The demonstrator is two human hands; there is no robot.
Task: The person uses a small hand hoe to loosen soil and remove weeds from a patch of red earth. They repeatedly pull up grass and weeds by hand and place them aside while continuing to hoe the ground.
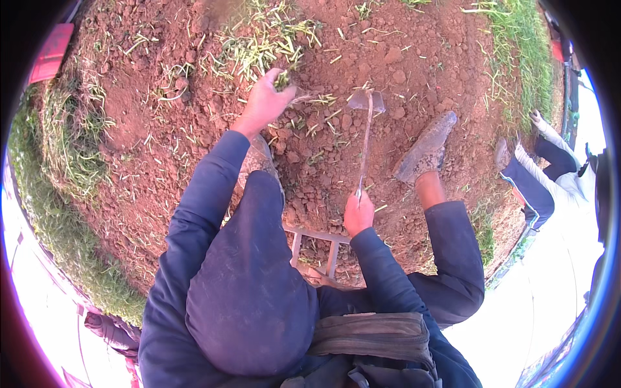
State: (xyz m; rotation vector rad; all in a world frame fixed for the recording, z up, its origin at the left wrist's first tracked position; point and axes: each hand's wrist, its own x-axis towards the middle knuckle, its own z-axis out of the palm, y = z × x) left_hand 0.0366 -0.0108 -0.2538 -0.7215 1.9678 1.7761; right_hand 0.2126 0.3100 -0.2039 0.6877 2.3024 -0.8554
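Observation:
My left hand (pixel 268 103) is over the reddish soil, its fingers curled around a small bunch of green plant scraps (pixel 282 80) with thin roots trailing to the right. Beyond it lies a loose heap of cut green stems (pixel 259 53). My right hand (pixel 359 212) grips the lower end of the thin handle of a small hoe (pixel 367 140). The hoe's flat metal blade (pixel 366 101) rests at the soil, away from me. My feet, in muddy shoes (pixel 427 145), stand on both sides of the hoe.
A low slatted stool or frame (pixel 315 237) is below me. Grass strips (pixel 73 242) border the soil on the left and right. A co-worker (pixel 548 179) crouches at the far right. A red object (pixel 51 53) lies at the upper left. Clods and stem pieces cover the ground.

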